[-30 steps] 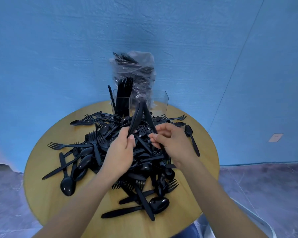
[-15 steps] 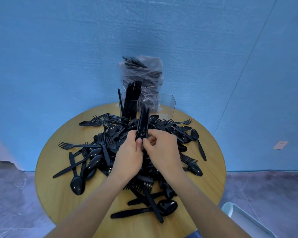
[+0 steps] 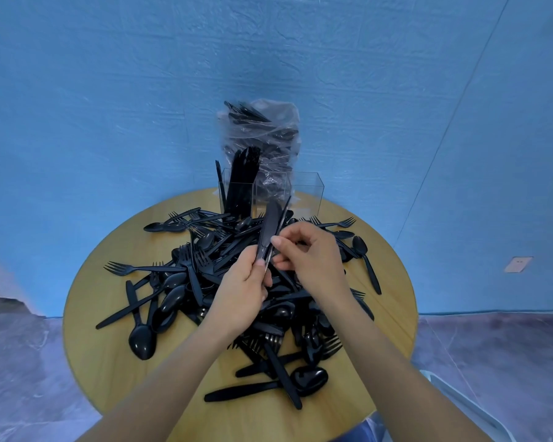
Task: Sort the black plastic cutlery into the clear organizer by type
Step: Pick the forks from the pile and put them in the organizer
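Round wooden table [image 3: 103, 371], set against a blue wall: it bore everything, near the person's reach.

Loose pile of black cutlery [image 3: 205, 275], forks, spoons and knives mixed: it lay heaped over the middle of the table and spilled toward the left edge, unsorted and awaiting picking, by my reading.

Spoon [image 3: 141, 341], at the left fringe of the pile: it lay flat on the wood, bowl toward the person.

Clear organizer [image 3: 307, 193], at the far edge of the table behind the pile: its left compartment stood packed with upright black pieces, type too dark to tell; its right compartment looked empty. A plastic bag [image 3: 262, 135] of more cutlery stood against it, whether in or behind the middle compartment I could not tell.

Left hand [image 3: 240, 295]: fingers curled round the lower ends of a small bundle of knives [image 3: 270, 228], held upright above the pile, blades pointing at the organizer, probably so a batch could go in together.

Right hand [image 3: 310, 250]: fingers loosely curled, fingertips [image 3: 276, 240] at the bundle's right edge, seemingly squaring it up; whether it pinched a piece was unclear.

Lone spoon [image 3: 364, 260], right fringe: flat on the wood.
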